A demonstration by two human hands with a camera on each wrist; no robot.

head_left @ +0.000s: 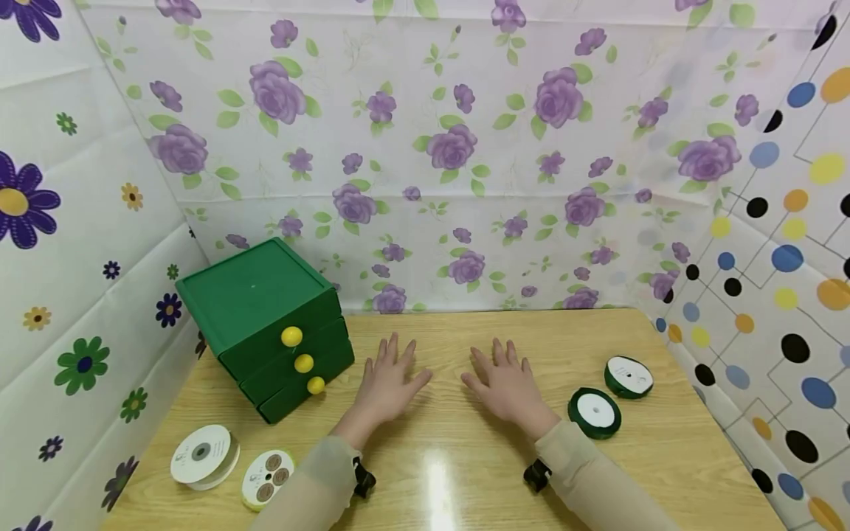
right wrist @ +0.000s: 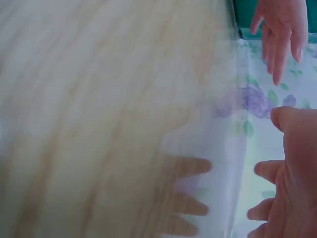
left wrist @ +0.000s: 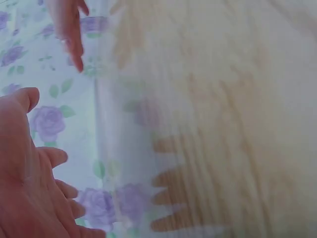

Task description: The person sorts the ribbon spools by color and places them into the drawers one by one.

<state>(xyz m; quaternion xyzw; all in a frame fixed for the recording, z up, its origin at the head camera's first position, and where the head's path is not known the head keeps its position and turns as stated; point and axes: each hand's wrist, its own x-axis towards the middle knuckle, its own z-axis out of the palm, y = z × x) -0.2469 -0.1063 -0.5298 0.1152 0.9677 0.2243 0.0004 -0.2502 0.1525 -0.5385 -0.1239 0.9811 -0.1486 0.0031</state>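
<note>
Closed green three-drawer box (head_left: 265,324), yellow knobs (head_left: 304,363), near left hand (head_left: 387,380), green-edged white spool (head_left: 595,413), flat, near right hand (head_left: 506,383)

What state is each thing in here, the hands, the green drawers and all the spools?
Left hand: open, fingers spread, holding nothing
Right hand: open, fingers spread, holding nothing
Green three-drawer box: all drawers shut
White spool: lying flat
Yellow-edged spool: lying flat
Nearer green spool: lying flat, ribbon wound on
Farther green spool: lying flat, ribbon wound on
</note>
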